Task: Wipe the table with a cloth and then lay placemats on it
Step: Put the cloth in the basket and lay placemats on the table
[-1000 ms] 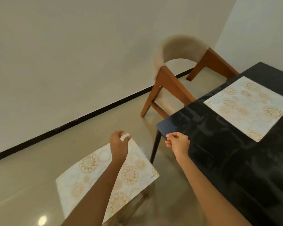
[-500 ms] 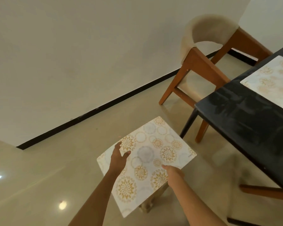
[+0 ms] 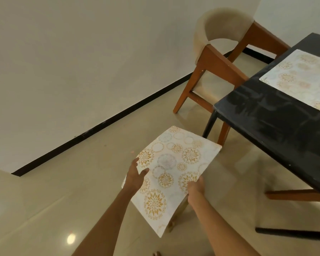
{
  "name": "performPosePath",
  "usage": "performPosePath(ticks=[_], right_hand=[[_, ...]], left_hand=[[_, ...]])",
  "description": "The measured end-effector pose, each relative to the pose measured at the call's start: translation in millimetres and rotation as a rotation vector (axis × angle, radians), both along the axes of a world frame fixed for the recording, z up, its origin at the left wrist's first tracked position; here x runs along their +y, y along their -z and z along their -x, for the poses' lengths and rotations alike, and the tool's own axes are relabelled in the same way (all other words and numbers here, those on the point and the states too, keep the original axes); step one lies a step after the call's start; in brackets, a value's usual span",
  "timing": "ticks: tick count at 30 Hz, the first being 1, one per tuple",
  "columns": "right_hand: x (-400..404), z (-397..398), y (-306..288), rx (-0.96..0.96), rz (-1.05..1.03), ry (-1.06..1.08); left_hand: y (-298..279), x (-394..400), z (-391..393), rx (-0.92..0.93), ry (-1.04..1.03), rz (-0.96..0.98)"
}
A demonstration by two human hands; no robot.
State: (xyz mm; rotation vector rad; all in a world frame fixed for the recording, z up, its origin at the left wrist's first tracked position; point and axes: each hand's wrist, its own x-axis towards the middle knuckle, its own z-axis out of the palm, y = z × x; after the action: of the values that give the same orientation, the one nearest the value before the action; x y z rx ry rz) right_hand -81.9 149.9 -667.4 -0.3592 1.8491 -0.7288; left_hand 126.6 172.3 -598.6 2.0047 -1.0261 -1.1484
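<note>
Both my left hand (image 3: 136,175) and right hand (image 3: 195,188) grip the placemat (image 3: 171,174); the table (image 3: 277,115) lies toward the frame's upper right.

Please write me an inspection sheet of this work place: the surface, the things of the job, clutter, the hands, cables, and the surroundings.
Surface: black table, glossy, with faint smears; only its corner part is in view.
Job's things: one placemat on the table, lying flat near the edge; a second placemat in hand, held over the floor and slightly curved. No cloth seen.
Clutter: nothing seen.
Hands: left hand grips the held placemat's left edge; right hand grips its right edge.
Cables: nothing seen.
Surroundings: wooden chair with beige back beside the table corner; shiny beige floor; pale wall with a dark baseboard; more wooden legs under the table at the right.
</note>
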Motion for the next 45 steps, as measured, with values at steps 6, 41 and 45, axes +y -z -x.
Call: performPosePath(ticks=[6,41,45], right_hand=[[-13,21,-60,-0.063,0.286,0.069],[-119,543,-209,0.247,0.511,0.539],[-126,587,-201,0.245,0.453,0.555]], left_hand=[[-24,-19,27,-0.062,-0.037,0.116],[-121,-222,495,0.043,0.389,0.326],[-120,-251,544,0.076,0.413,0.339]])
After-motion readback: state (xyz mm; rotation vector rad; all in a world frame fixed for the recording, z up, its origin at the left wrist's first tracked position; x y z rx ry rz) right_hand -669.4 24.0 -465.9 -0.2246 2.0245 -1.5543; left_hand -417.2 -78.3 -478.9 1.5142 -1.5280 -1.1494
